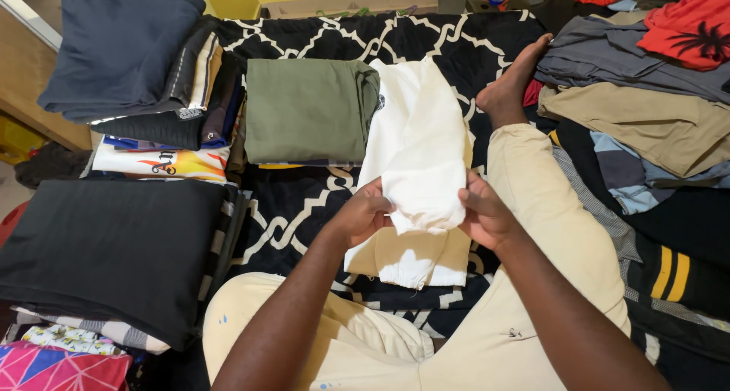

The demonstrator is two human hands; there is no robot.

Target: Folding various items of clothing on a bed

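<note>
Right now both hands grip a white garment (420, 163) at the centre of the frame, over a black-and-white patterned bedspread (304, 208). The left hand (363, 216) pinches the folded edge from the left, and the right hand (484, 215) pinches it from the right, fingers curled around the cloth. The garment's far end lies on the bedspread toward the top of the frame, while a folded lower part hangs below the hands.

To fold it well, I judge the two hands should keep the edge level and taut, so the layers line up and no crease forms.

Just left of the garment lies a folded olive-green garment (308, 110). A stack of dark folded clothes (129, 56) sits at the upper left, and a black folded cloth (106, 246) at the lower left. A loose heap of unfolded clothes (646, 110) fills the right side.
</note>
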